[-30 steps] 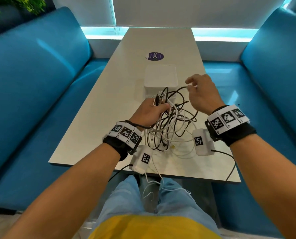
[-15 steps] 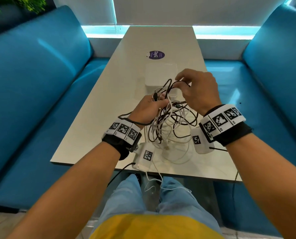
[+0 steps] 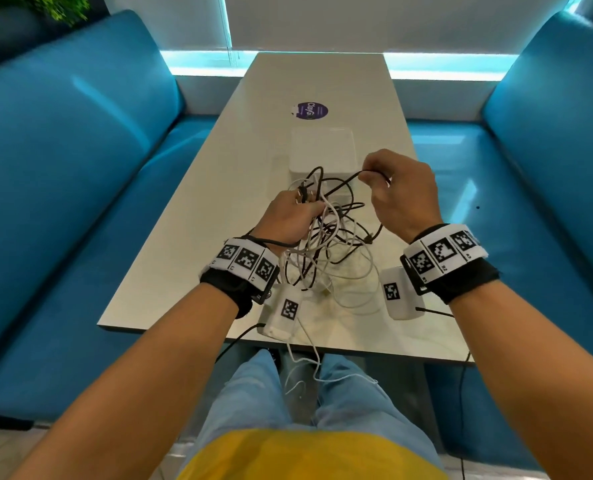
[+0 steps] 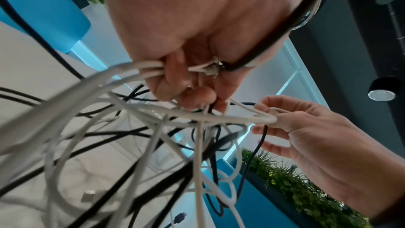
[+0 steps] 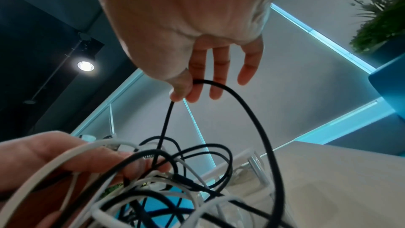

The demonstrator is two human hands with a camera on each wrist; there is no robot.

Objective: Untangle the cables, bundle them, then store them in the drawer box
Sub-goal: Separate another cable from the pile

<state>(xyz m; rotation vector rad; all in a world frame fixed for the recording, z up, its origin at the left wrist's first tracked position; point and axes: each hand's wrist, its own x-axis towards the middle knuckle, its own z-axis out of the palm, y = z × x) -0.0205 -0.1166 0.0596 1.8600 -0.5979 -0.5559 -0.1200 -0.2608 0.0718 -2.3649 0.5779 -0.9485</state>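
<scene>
Head view: the left hand (image 3: 290, 216) grips the tangled cables (image 3: 326, 251) above the surface (image 3: 191, 216) to anchor them, while the right hand (image 3: 400, 192) pinches one black cable (image 3: 343, 180), probably to free it.

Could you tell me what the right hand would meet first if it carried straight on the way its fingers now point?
Probably the white drawer box: the right hand, pinching a black cable, points toward it, though depth is unclear.
</scene>
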